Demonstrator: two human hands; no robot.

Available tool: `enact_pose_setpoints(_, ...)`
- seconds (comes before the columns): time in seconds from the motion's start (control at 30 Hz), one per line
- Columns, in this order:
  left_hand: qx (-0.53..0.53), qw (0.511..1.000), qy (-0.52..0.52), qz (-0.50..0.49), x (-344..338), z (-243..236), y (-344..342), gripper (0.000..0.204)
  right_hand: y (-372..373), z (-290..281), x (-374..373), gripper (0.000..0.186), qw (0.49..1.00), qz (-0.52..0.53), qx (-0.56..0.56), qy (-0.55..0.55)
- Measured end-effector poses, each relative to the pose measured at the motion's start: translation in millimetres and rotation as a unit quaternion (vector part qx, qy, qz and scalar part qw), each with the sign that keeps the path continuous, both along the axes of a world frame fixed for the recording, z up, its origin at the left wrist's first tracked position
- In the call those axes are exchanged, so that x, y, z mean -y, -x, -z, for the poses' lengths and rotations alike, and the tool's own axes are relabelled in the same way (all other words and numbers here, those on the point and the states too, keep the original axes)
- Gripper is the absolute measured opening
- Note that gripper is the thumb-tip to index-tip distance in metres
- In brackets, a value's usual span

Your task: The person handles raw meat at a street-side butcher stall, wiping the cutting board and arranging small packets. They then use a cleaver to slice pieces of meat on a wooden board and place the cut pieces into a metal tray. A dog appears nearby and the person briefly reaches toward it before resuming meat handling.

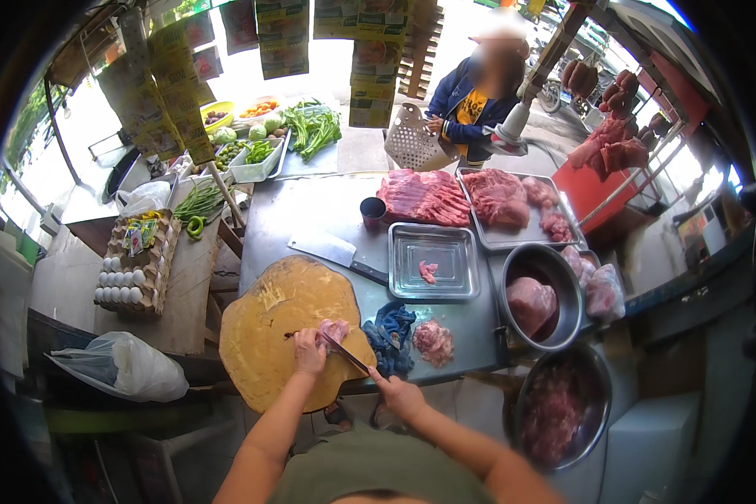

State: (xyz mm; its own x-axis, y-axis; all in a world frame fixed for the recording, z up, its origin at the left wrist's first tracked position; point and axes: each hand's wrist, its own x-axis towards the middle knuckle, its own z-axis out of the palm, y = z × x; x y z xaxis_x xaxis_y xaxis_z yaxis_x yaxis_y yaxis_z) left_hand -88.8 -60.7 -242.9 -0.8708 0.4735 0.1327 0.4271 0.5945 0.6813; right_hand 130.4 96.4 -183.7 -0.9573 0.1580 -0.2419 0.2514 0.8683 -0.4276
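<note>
A thick round wooden chopping block point(265, 344) lies at the near left of the metal table. On its right part sits a small piece of pink raw meat point(336, 328). My left hand point(311, 353) is closed on the meat's left side, holding it against the wood. In my right hand point(400, 396) is the handle of a knife point(351, 353), its blade slanting up and left into the meat. Beyond the block, a cleaver point(323, 247) with a black handle rests on the table. A crumpled blue cloth point(390, 338) and a small heap of cut meat point(433, 343) lie right of the block.
A metal tray point(433, 290) holds a few meat scraps. Behind are a slab of ribs point(424, 198), a dark cup point(372, 212) and a meat tray point(529, 245). Metal basins point(580, 311) stand at right. Egg trays point(155, 277) are at left. A person point(479, 101) stands across the table.
</note>
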Motion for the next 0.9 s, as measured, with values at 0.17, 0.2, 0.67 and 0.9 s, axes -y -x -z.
enact_pose_setpoints(0.17, -0.040, 0.998, -0.022, 0.051, 1.5, -6.6, -5.3, 0.014, -0.9, 1.8, -0.4, 0.073, 0.999, 0.034, 0.000, 0.032)
enact_pose_setpoints(0.2, -0.030, 0.998, -0.010, 0.059, 4.1, -9.4, -6.2, 0.012, -2.8, 1.0, -1.6, 0.073, 0.999, 0.031, -0.002, 0.032)
enact_pose_setpoints(0.67, -0.038, 0.998, 0.017, 0.039, -30.7, -8.9, 21.5, 0.010, -25.1, 10.7, -0.9, 0.067, 0.951, 0.151, -0.128, 0.239)
enact_pose_setpoints(0.9, 0.049, 0.998, 0.039, -0.009, -35.5, -0.6, 18.9, 0.019, -20.4, -3.2, -24.0, 0.061, 0.934, 0.207, -0.213, 0.199)
